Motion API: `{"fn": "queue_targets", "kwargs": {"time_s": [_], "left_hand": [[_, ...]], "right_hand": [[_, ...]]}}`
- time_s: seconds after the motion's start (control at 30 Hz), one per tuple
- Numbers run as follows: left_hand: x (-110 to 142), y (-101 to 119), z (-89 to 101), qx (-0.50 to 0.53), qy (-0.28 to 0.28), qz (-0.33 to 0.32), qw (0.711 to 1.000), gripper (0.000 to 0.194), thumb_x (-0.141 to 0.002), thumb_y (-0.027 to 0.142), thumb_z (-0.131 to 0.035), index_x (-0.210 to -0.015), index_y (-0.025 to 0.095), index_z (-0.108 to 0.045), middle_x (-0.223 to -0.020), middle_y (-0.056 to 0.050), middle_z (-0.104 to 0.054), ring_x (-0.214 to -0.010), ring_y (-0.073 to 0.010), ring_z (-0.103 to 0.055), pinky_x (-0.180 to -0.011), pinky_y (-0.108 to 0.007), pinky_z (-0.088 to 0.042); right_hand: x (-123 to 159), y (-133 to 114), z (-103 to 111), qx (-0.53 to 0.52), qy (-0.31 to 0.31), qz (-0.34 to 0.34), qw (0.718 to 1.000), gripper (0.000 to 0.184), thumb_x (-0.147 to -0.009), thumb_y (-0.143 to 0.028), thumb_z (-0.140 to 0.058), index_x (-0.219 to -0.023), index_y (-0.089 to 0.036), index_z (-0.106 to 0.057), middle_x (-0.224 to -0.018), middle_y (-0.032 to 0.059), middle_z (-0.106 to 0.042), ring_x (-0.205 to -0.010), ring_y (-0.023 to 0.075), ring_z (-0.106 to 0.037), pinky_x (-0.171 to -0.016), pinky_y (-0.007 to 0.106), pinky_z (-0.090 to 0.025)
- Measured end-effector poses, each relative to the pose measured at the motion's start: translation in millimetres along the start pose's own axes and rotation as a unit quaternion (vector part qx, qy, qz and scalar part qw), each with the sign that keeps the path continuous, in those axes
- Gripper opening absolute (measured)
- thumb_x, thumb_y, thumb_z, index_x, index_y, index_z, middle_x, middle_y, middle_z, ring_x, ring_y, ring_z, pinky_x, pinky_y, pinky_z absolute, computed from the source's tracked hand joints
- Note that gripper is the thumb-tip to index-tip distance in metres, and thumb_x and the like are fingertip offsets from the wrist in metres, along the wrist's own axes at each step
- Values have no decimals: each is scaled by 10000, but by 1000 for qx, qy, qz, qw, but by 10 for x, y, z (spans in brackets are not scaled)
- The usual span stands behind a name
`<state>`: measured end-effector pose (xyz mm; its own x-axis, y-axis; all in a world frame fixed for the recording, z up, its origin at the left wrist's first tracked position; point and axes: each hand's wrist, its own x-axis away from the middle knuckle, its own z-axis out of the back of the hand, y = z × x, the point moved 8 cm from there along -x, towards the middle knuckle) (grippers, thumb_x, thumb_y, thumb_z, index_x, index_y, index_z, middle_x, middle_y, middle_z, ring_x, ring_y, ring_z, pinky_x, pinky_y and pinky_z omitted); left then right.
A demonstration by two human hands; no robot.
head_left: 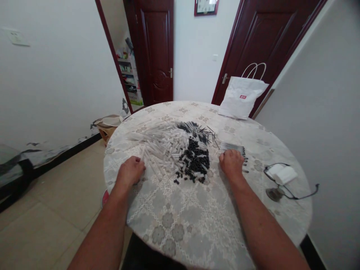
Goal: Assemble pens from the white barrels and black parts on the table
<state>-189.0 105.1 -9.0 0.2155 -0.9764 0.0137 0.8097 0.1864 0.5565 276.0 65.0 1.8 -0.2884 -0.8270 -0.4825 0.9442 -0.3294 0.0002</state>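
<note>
My left hand (131, 170) is closed at the left edge of a heap of thin, translucent pen barrels (153, 144). Its fingertips are pressed together beside the barrels, and what they hold is too small to make out. On the right, my right hand (232, 161) rests as a loose fist on the table, over the near end of a row of slim pens (232, 146) with dark tips. Whatever lies inside that fist is hidden. Between the hands are short white tubes (171, 144), small black caps (197, 159) and thin dark refills (197, 129).
A patterned cloth covers the round table (174, 225). Eyeglasses (292, 195), a white tissue pack (282, 173) and a small dark round object (274, 194) lie to the right. A white paper bag (243, 95) stands at the back right edge.
</note>
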Motion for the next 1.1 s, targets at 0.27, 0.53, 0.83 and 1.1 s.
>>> {"fn": "queue_targets", "kwargs": {"time_s": [0.27, 0.53, 0.83, 1.1], "left_hand": [[57, -59, -20, 171, -25, 36, 984, 166, -793, 298, -562, -917, 202, -615, -828, -91, -771, -664, -241, -668, -576, -323, -448], [72, 310, 37, 401, -45, -22, 915, 172, -816, 341, -663, -865, 186, -609, -916, -76, -753, -678, -160, -646, -526, -239, -471], [226, 1302, -184, 717, -163, -48, 676, 323, -770, 298, -842, -919, 200, -573, -893, 6, -708, -891, -208, -761, -739, -315, -622], [377, 1493, -530, 724, -204, -73, 655, 273, -779, 230, -830, -958, 176, -632, -1003, -46, -757, -927, -223, -761, -853, -385, -616]], "right_hand": [[-80, 215, 126, -112, 59, -19, 992, 211, -966, -278, -495, -910, -142, -647, -836, 130, -682, -753, 239, -561, -706, 346, -343], [-31, 305, 443, -323, 129, -50, 936, 188, -899, -305, -580, -980, -162, -671, -839, 78, -705, -743, 212, -624, -740, 326, -450], [225, -252, 770, -543, 16, 70, 836, 162, -961, -306, -573, -990, -210, -700, -816, 14, -657, -703, 163, -597, -669, 284, -463], [388, -624, 879, -542, 12, 171, 823, 111, -960, -220, -565, -965, -214, -676, -867, 21, -633, -762, 160, -587, -692, 284, -457]]}}
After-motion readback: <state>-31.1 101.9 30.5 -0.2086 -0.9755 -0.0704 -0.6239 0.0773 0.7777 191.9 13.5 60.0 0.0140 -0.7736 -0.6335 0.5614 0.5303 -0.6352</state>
